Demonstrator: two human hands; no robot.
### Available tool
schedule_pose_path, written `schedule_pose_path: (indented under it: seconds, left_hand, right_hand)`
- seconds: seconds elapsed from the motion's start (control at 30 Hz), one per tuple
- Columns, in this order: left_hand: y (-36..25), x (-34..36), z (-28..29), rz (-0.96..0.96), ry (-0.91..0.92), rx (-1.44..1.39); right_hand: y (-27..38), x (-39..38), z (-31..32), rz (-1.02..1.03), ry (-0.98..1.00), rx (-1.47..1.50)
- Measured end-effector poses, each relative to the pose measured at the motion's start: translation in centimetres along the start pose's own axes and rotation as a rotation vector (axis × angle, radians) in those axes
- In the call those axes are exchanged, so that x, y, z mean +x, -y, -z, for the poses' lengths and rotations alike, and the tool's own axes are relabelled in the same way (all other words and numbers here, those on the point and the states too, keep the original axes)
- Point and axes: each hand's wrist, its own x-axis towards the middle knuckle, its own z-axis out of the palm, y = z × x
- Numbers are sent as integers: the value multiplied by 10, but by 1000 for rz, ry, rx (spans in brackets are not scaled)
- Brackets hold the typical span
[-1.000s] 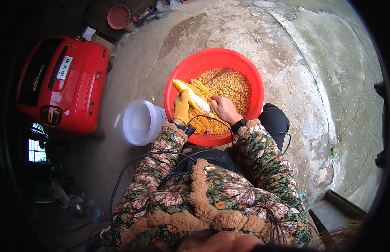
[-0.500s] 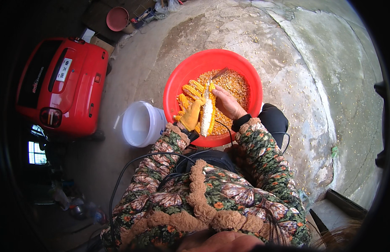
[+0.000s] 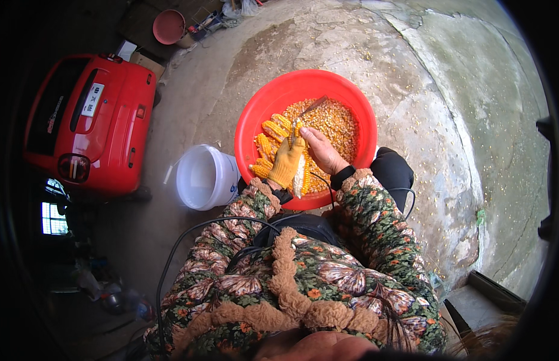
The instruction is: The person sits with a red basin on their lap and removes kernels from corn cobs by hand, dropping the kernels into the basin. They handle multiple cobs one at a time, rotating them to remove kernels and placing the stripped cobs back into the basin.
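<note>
Yellow-gloved left hand [image 3: 286, 163] clamps the half-stripped corn cob [image 3: 300, 174] over the red basin [image 3: 253, 120]; my bare right hand [image 3: 320, 150] grips a metal tool [image 3: 308, 109]. I fear a slip gouging the glove or scattering kernels.

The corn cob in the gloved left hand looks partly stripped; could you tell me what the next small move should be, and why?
Probably turn the cob slightly in the gloved left hand to bring an unstripped row up. The cob is held upright over the red basin, its facing side pale and bare. The right hand grips a thin metal tool at its top, over the loose kernels.
</note>
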Motion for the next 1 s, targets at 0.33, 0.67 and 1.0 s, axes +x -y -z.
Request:
schedule_pose_path:
  seconds: [0.33,0.67,1.0]
  left_hand:
    - [13,-14,23,-216,271,371]
    - [-7,-1,-3,184,151,-12]
    - [44,-1,0,-273,125,491]
  right_hand:
    - [-4,7,11,-100,75,227]
    - [-23,7,6,175,-74,-306]
    - [-42,16,14,242,-203,-417]
